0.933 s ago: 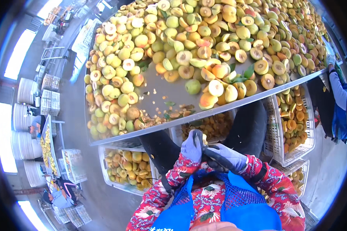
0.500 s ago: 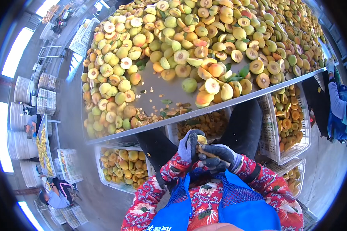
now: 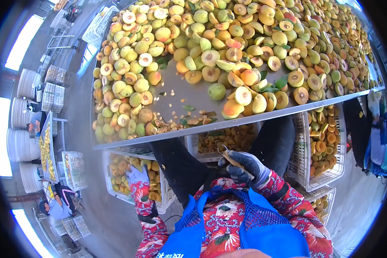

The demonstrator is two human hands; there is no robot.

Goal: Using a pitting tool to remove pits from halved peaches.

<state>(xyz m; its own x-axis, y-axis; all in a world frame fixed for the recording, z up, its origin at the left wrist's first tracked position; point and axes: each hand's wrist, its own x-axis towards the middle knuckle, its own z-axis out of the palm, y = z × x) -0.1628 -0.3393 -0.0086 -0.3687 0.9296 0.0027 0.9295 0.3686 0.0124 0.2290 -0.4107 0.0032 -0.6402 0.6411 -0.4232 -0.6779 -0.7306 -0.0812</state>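
My left hand (image 3: 137, 175), in a grey glove, reaches over the left white crate (image 3: 164, 189) of yellow peach halves (image 3: 155, 182). Its fingers look spread, and I see no fruit held in them. In front of my lap, my gloved right hand (image 3: 248, 167) is closed round the wooden handle of a small pitting tool (image 3: 233, 160). A thin curved metal tip sticks out from that tool, up and to the left. Beyond my knees, peaches (image 3: 217, 91), many of them halved with the pit or its hollow showing, are heaped on a metal-edged table (image 3: 167, 103).
Under the table is a crate of pits and scraps (image 3: 228, 139). To the right stand stacked white crates (image 3: 305, 146) of peach halves. Another person (image 3: 376, 137) is at the far right; a seated person (image 3: 62, 202) works at a smaller table at left.
My left hand has left the right hand and the fruit, moving down and left to the crate. My right hand stays in front of me, still gripping the pitting tool.
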